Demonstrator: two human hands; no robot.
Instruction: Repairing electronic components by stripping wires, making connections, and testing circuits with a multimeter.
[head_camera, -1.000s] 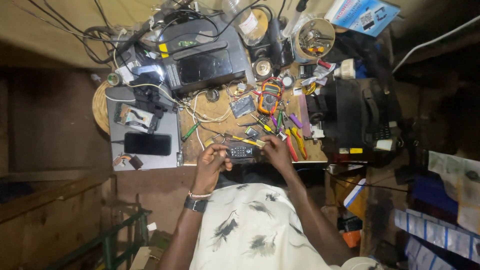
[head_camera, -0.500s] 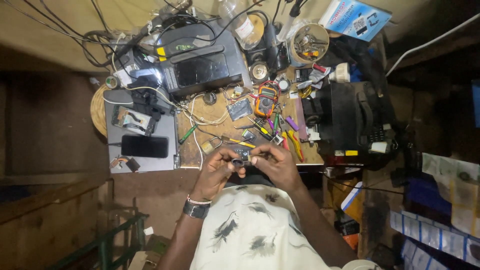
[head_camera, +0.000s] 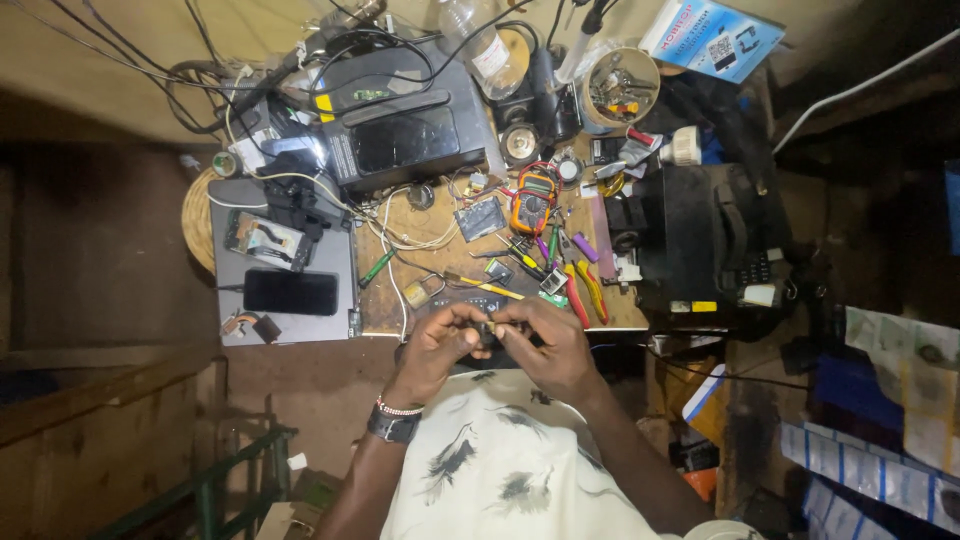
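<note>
Left hand (head_camera: 440, 345), right hand (head_camera: 545, 345) pinch small dark part (head_camera: 490, 330); orientation unclear.

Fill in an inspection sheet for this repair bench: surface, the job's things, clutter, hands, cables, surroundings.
Surface: wooden bench, crowded.
Job's things: small dark part held between both hands near the bench's front edge.
Clutter: multimeter, red-handled pliers, tub of bits, black phone.
Hands: left hand and right hand both pinch the part.
Cables: tangled black and white leads at the bench's far end.
Surroundings: green metal frame; dim room.
</note>
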